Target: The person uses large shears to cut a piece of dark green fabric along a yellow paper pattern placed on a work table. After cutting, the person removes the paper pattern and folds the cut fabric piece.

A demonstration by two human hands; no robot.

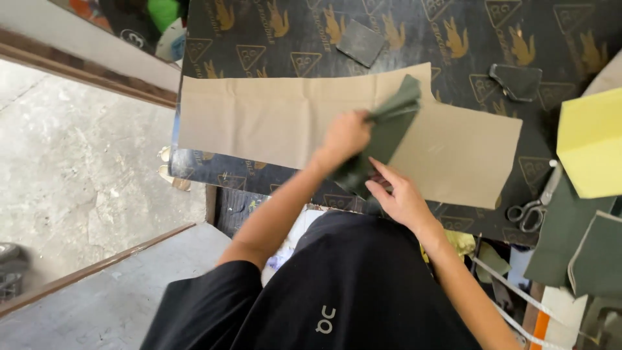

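The left hand (pixel 346 135) is closed around the upper part of a dark green fabric piece (pixel 382 133), its fingers bunched on the cloth so that the top end stands up in a loose fold. The right hand (pixel 400 196) rests at the lower end of the same piece, fingers partly curled and touching the cloth near the worktop's front edge — whether they pinch it or only press on it cannot be told. The fabric lies slantwise across a long tan paper pattern (pixel 278 120), which is spread flat on the dark printed worktop (pixel 453 39).

As for progress, the pattern is already laid out, while the green piece is crumpled and skewed, not yet flat or lined up with the paper; the smoothing and placing seem to be only begun. The scissors (pixel 531 210) lie untouched to the right, just off the paper's corner, near more green fabric pieces (pixel 576 246) and a yellow block (pixel 593 142) — so no cutting appears to be under way. Two small dark offcuts (pixel 361 42) sit farther back.
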